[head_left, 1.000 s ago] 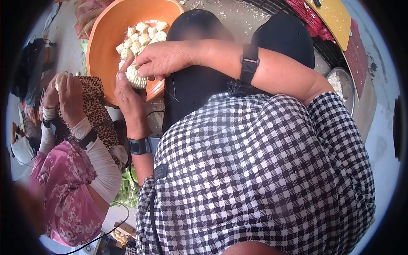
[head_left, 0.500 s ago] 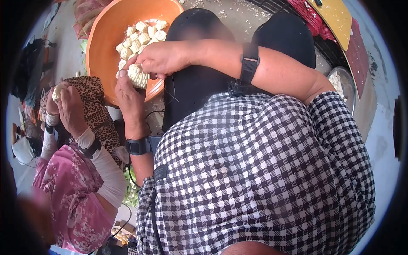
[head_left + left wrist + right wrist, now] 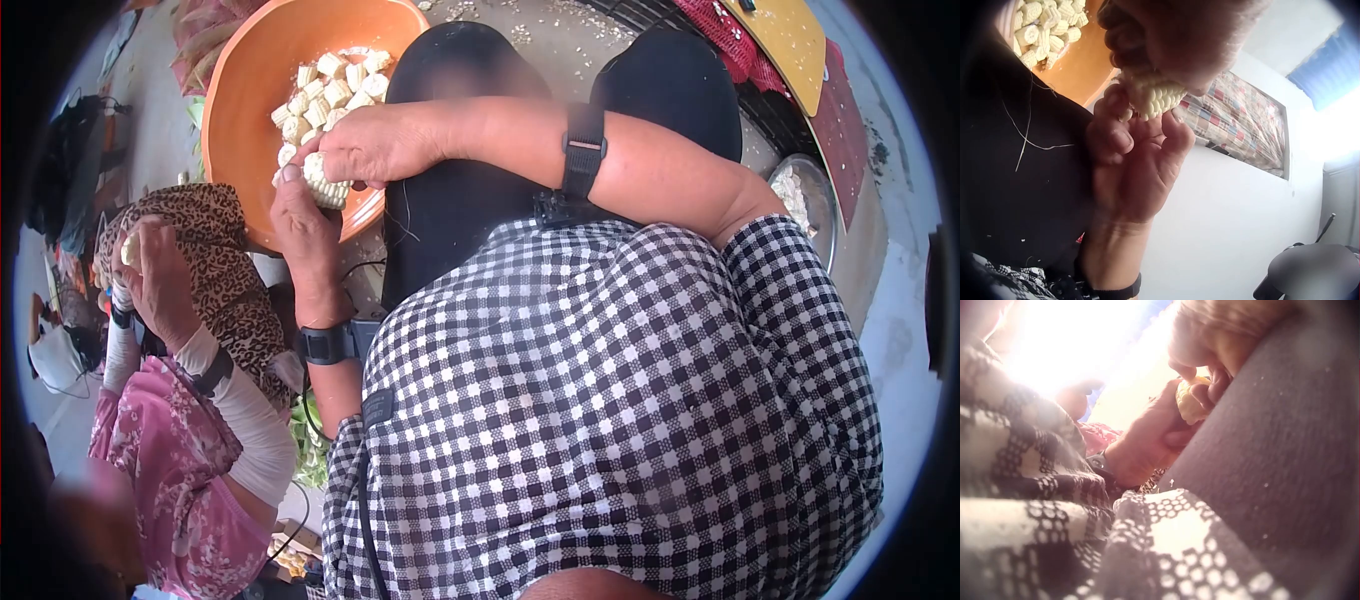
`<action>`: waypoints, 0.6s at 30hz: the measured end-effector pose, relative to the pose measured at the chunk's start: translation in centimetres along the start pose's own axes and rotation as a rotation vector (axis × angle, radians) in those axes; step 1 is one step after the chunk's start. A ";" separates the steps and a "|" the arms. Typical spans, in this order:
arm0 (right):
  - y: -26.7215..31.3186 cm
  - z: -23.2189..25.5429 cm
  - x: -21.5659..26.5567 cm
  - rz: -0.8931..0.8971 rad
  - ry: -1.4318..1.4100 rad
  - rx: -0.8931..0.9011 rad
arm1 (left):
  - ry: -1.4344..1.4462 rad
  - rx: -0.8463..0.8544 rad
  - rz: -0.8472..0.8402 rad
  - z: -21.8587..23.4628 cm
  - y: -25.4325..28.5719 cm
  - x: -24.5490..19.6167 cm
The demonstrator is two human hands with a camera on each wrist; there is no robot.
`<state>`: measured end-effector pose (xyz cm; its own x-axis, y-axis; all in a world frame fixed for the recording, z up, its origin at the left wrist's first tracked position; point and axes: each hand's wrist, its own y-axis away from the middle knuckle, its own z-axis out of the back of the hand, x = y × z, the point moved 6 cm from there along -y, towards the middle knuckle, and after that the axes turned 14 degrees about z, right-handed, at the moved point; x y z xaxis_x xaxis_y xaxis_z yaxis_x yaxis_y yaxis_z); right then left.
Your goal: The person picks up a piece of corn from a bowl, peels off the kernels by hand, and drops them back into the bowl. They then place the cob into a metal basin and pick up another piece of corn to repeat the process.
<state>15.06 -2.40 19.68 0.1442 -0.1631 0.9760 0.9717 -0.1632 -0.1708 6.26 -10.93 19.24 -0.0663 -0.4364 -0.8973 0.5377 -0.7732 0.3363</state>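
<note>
A short piece of pale corn on the cob (image 3: 328, 190), with rows of kernels showing, is held between both hands over the near rim of an orange basin (image 3: 232, 130). From below, my left hand (image 3: 308, 235) grips it with thumb and fingers; the left wrist view shows the fingertips around the corn (image 3: 1159, 99). My right hand (image 3: 385, 140) comes in from the other side, its curled fingers and thumb on the cob's upper part. In the right wrist view both hands meet at the corn (image 3: 1190, 411). Several short pale cob pieces (image 3: 335, 92) lie in the basin.
At the left sits another person in a pink flowered top (image 3: 175, 450), a pale piece in their hands (image 3: 160, 285). My black-clad knees (image 3: 465, 75) are beside the basin. A metal bowl (image 3: 828, 215) with pale bits stands at the right, near a yellow board (image 3: 790, 50).
My hands stay at the same spot, with slight shifts of the right hand and the corn. The other person's hands have moved down toward their lap.
</note>
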 end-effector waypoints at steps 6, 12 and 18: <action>-0.4 0.0 -0.3 0.103 0.238 0.055 | 0.078 -0.005 0.016 -0.3 0.3 0.1; 0.3 -0.1 -0.5 -0.211 -0.239 -0.045 | 0.172 0.009 0.079 -0.3 0.9 -1.1; 0.5 -0.1 0.6 -0.120 -0.220 -0.008 | 0.103 -0.009 0.028 -0.2 1.2 -1.4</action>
<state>15.57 -2.70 20.20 0.0657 0.0736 0.9951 0.9830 -0.1762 -0.0519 7.19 -11.20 20.82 0.0350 -0.4079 -0.9124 0.5460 -0.7568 0.3593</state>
